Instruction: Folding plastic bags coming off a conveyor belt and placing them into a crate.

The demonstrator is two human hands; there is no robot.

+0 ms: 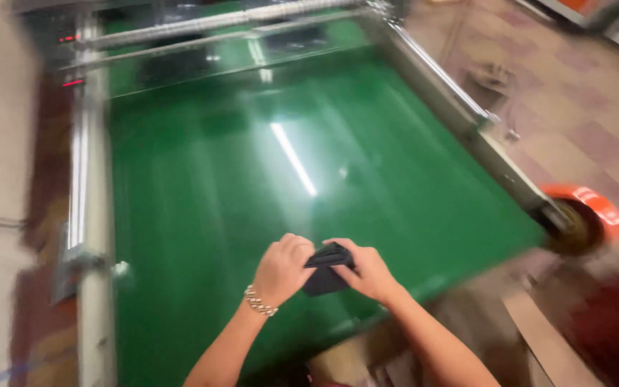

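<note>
I see my left hand (281,269) and right hand (368,272) meeting over the near edge of the green conveyor belt (202,186), fingers of both closed on a small dark folded piece (326,271) held between them, a bracelet (258,302) on my left wrist.

Both hands met over the near end of a green conveyor belt (252,179). The left hand (281,269), a beaded bracelet (259,302) at its wrist, and the right hand (369,271) each gripped a small folded piece of black fabric (326,270) between them. Metal side rails (86,215) framed the belt. An orange wheel guard (590,204) sat at the right, over a tiled floor (582,93). The picture was blurred.
</note>
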